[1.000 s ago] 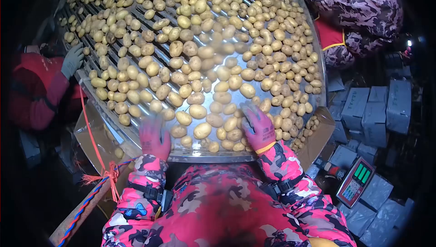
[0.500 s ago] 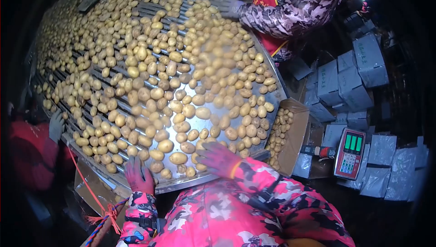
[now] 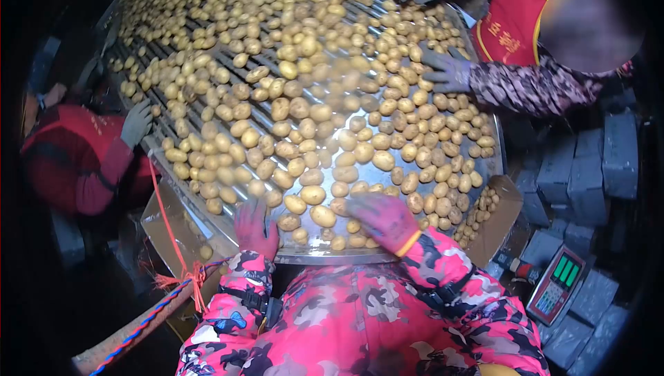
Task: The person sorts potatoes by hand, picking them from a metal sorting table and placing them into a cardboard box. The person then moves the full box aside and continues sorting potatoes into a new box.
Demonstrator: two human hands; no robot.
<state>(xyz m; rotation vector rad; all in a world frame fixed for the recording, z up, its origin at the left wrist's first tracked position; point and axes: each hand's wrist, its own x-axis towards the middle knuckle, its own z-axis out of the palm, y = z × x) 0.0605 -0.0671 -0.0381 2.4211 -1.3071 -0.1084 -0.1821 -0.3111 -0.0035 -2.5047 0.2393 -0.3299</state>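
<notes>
The sorting table [image 3: 332, 257] is bare metal, smooth and glossy at its near rim, barred farther off. The potatoes [image 3: 323, 215] have matt, smooth pale skins. Matt pink knit gloves cover the left hand [image 3: 254, 227] and right hand [image 3: 382, 220]. The box [image 3: 508, 203] at the right is matt brown cardboard; the scale [image 3: 557, 283] near it has a glossy plastic face.

The surroundings are dark; the light falls mostly on the metal sorting table [image 3: 325, 258]. Off its right edge, grey boxes [image 3: 570, 168] lie stacked, with a green-lit weighing scale [image 3: 557, 283] near them. An open cardboard box [image 3: 507, 211] sits against the near right corner.
</notes>
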